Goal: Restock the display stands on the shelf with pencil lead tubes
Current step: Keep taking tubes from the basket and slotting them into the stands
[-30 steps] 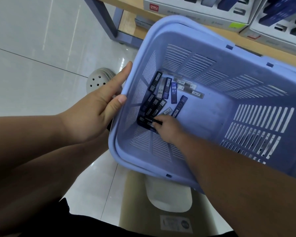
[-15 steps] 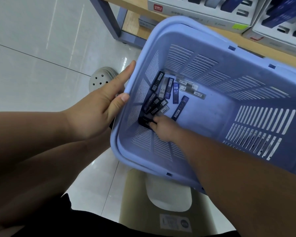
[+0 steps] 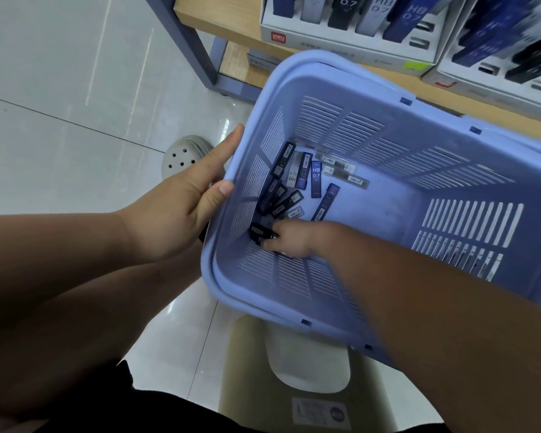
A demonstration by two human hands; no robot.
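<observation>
Noted in front of light wooden shelf board (image 3: 225,23), carrying white cardboard display stand (image 3: 341,42) at left and second white cardboard display stand (image 3: 497,70) at right: lavender slotted plastic basket (image 3: 388,126), tilted, above beige plastic stool (image 3: 250,370) on glossy tiled floor (image 3: 60,89). Found inside, bunched along basket's left wall and near-left corner: small flat plastic pencil lead tubes (image 3: 316,179), right hand (image 3: 291,242) pinching nearest ones. Seen on basket's left rim: left hand (image 3: 181,210), thumb inside, fingers outside; just beyond it, on floor, beige perforated rubber clog (image 3: 181,154).
</observation>
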